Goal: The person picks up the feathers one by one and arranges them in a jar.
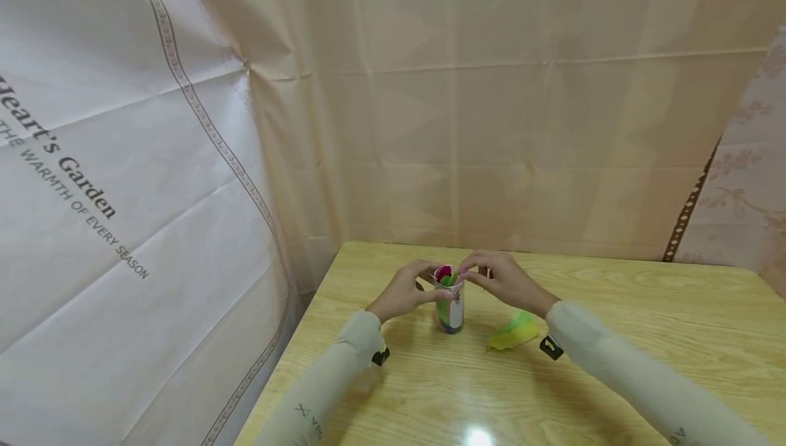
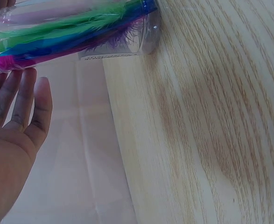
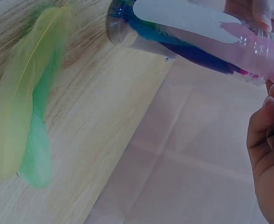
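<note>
A clear plastic jar (image 1: 455,313) stands upright on the table with several coloured feathers inside. Through its wall the left wrist view shows a green feather (image 2: 57,30) and a blue feather (image 2: 48,45). My left hand (image 1: 405,289) grips the jar near its rim, thumb at the front and fingers behind. At the mouth, my right hand (image 1: 500,279) pinches a pale pink feather (image 3: 270,53), part of which lies inside the jar. A white label (image 3: 183,18) covers some of the jar's side.
A yellow feather (image 3: 15,102) overlaps a light green feather (image 3: 36,154) on the wooden table (image 1: 645,337), below my right wrist. Behind the table hangs a beige cloth (image 1: 491,125); a printed white cloth (image 1: 153,228) hangs at the left.
</note>
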`<action>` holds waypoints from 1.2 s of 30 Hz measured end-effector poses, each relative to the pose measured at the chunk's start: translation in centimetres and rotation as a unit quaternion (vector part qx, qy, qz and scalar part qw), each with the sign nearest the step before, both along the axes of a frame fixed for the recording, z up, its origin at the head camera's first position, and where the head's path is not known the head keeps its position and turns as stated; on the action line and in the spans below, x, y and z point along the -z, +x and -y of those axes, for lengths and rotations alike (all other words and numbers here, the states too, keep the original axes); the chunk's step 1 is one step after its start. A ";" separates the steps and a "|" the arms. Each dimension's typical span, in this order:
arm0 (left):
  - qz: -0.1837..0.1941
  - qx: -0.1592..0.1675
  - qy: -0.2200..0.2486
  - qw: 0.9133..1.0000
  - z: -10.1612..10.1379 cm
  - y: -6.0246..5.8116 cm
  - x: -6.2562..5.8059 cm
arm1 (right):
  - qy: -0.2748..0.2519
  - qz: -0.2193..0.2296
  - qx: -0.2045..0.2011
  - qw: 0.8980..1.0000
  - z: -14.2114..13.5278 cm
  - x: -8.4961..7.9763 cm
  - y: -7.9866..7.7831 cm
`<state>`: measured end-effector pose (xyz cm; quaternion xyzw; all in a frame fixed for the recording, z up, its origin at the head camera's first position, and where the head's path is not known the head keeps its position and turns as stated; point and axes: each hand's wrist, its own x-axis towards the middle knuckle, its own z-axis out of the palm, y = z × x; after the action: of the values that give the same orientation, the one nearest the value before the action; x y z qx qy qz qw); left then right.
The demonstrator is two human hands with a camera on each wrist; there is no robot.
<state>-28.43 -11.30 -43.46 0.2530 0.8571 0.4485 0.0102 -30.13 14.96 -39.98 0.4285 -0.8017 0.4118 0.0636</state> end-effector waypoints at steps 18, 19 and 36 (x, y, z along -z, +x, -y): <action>-0.010 0.002 -0.001 1.000 -0.2 0.0 -0.2 | 0.004 -0.022 0.026 0.999 -0.7 0.5 -0.5; -0.011 0.002 -0.001 1.000 -0.2 0.0 -0.2 | 0.003 -0.025 0.029 0.999 -0.8 0.6 -0.5; 0.004 -0.005 0.010 1.000 0.0 0.1 -0.1 | 0.016 -0.036 0.055 0.998 -4.1 2.0 -0.2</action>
<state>-28.30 -11.26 -43.39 0.2469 0.8540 0.4578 0.0086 -30.33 19.07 -41.98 0.3993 -0.8276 0.3793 0.1083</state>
